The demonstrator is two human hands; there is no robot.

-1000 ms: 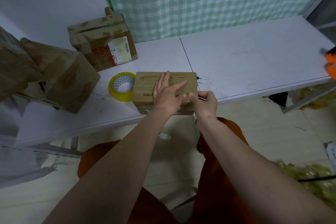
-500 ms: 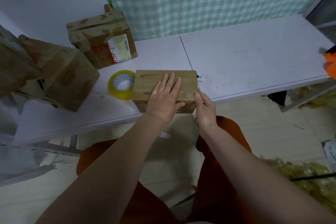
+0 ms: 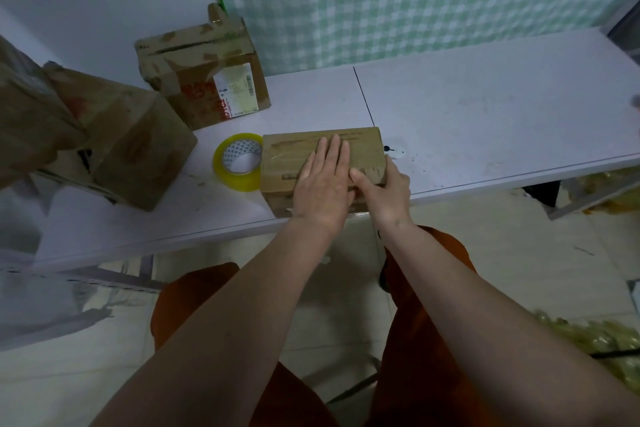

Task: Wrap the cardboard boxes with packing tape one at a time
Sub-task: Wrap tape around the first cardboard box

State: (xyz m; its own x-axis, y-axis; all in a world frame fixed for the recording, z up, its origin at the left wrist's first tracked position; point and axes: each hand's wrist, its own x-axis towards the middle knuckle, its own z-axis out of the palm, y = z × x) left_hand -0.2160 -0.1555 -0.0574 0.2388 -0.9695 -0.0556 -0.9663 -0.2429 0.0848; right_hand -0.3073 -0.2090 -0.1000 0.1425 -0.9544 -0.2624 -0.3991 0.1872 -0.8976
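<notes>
A flat cardboard box (image 3: 294, 156) lies at the near edge of the white table (image 3: 485, 135), with shiny tape across its top. My left hand (image 3: 322, 187) presses flat on the top of the box, fingers straight and together. My right hand (image 3: 384, 191) holds the box's right end, thumb on the top and fingers around the side. A roll of yellowish packing tape (image 3: 239, 161) lies flat on the table, touching the box's left side.
A taped box with a white label (image 3: 204, 69) stands at the back left by the wall. Larger worn boxes (image 3: 114, 135) pile up on the left. A small white object (image 3: 396, 151) lies just right of the flat box. Crumpled tape (image 3: 609, 340) lies on the floor.
My left hand slid forward over the box top and flattened. My right hand moved from the box's near right corner to grip its right end with the thumb on top.
</notes>
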